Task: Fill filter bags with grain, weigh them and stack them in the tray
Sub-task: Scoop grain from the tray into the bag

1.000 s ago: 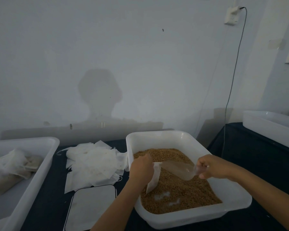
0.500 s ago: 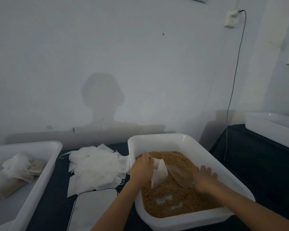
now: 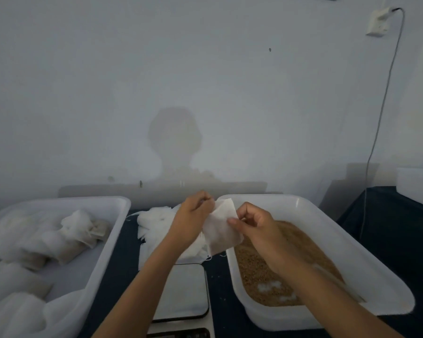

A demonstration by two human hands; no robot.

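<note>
both hands pinched one white filter bag [image 3: 221, 229] between them, the left hand [image 3: 189, 223] gripping its upper left edge and the right hand [image 3: 252, 226] its right edge, held just above the near-left rim of the grain tub [image 3: 327, 215].

White filter bag [image 3: 221, 228]; golden-brown grain [image 3: 288, 262] in white tub [image 3: 376, 272]; white tray [image 3: 103, 240] with white and beige filled bags [image 3: 69, 250]; dark navy worktop [image 3: 125, 259]; pale grey wall [image 3: 181, 81]; silver-grey scale [image 3: 186, 291].

Dim pale wall [image 3: 205, 81], socket [image 3: 377, 23] with hanging cable [image 3: 382, 103]
</note>
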